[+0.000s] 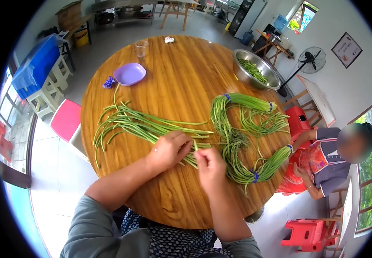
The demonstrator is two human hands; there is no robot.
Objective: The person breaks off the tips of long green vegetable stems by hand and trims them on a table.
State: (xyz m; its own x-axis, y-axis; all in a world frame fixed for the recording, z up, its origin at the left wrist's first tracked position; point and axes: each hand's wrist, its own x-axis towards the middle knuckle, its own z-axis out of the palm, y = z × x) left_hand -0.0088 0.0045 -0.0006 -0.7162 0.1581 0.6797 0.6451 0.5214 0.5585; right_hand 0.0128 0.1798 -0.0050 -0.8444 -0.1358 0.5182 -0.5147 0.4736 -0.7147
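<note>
A loose spread of long green garlic scapes (138, 120) lies on the round wooden table in front of me. My left hand (170, 149) rests over their right-hand ends, its fingers curled around a scape. My right hand (211, 164), just beside it, pinches the end of a short upright stretch of garlic scape (195, 145) between thumb and fingers. To the right lie tied bundles of garlic scapes (237, 165), bound with blue bands (254, 175) and bent into curves. Parts of the held scape are hidden by my fingers.
The wooden table (173, 193) also carries a purple dish (130, 75), blue bands (108, 82), a glass (141, 48), crumpled tissue (169, 39) and a steel bowl (272, 79) with cut green pieces (252, 71). A person (323, 159) sits at the right, one hand near a bundle. Red stools (306, 234) stand nearby.
</note>
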